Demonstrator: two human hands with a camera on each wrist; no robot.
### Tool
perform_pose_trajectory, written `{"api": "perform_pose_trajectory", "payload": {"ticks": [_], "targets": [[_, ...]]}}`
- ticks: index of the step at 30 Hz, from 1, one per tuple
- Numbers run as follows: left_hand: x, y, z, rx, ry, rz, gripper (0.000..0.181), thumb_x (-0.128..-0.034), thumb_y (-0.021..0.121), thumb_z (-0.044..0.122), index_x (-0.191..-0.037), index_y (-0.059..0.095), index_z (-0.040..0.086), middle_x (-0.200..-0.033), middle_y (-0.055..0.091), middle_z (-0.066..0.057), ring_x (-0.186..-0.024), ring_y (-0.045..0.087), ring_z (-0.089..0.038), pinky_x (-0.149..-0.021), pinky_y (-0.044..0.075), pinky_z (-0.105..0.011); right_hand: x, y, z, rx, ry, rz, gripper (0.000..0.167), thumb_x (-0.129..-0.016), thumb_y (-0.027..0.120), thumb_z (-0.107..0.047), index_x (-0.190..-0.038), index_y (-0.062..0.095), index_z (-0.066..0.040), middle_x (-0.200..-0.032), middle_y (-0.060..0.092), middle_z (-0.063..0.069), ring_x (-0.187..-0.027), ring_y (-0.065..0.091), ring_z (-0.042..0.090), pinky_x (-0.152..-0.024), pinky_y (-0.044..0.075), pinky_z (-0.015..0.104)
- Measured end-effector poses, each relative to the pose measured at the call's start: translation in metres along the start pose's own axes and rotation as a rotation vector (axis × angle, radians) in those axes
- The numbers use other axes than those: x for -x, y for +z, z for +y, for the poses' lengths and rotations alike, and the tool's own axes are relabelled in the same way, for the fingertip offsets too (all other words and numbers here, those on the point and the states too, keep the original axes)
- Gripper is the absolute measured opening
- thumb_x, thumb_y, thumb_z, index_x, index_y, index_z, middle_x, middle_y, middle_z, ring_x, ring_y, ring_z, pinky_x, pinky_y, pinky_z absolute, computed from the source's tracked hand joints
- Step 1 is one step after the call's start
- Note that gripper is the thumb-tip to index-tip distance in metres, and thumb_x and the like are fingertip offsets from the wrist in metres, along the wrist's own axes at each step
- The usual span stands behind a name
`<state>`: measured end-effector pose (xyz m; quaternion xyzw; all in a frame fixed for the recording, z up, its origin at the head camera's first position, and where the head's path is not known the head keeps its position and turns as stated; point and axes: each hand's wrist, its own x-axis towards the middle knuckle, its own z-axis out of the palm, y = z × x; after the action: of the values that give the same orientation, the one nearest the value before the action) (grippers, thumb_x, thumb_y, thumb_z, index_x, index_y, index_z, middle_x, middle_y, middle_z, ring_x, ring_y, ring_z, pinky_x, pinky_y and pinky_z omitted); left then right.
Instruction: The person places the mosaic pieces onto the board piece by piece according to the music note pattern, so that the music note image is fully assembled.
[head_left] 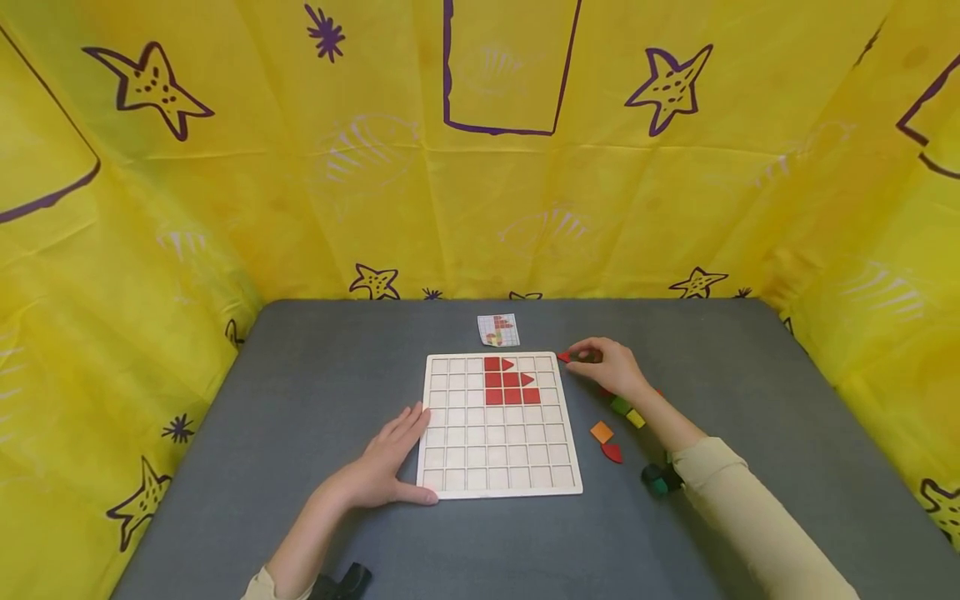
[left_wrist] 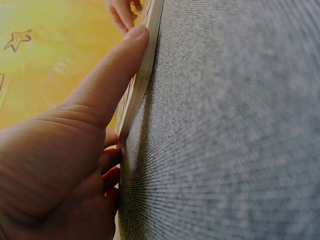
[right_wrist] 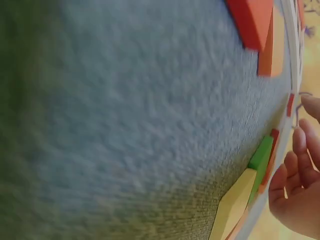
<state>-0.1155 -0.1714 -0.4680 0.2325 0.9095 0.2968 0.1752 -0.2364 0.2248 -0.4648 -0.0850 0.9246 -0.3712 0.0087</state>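
One cream square gridboard (head_left: 497, 435)
Left hand (head_left: 385, 467) spread against its left edge; right hand (head_left: 613, 367) half-curled at a red pointed tile (head_left: 563, 357) beside its far-right corner, grip unclear.

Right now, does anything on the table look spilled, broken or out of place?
Nothing looks spilled or broken. The red tiles on the board line up neatly. Right of it, though, the loose orange tile looks askew: it lies turned at an angle to the board's sides.
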Motion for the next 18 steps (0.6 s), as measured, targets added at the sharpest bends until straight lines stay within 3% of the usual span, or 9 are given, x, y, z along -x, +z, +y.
{"api": "perform_pose_trajectory", "payload": {"ticks": [18], "targets": [[0.0, 0.001, 0.0, 0.005, 0.004, 0.005, 0.119, -0.0712, 0.08, 0.057, -0.155, 0.017, 0.002, -0.162, 0.01, -0.016, -0.147, 0.006, -0.037, -0.11, 0.015, -0.063, -0.012, -0.001, 0.005, 0.043, -0.012, -0.054, 0.031, -0.084, 0.077, -0.022, -0.11, 0.071, -0.006, -0.095, 0.063, 0.008, -0.078, 0.051, 0.021, -0.072, 0.041, 0.036]]}}
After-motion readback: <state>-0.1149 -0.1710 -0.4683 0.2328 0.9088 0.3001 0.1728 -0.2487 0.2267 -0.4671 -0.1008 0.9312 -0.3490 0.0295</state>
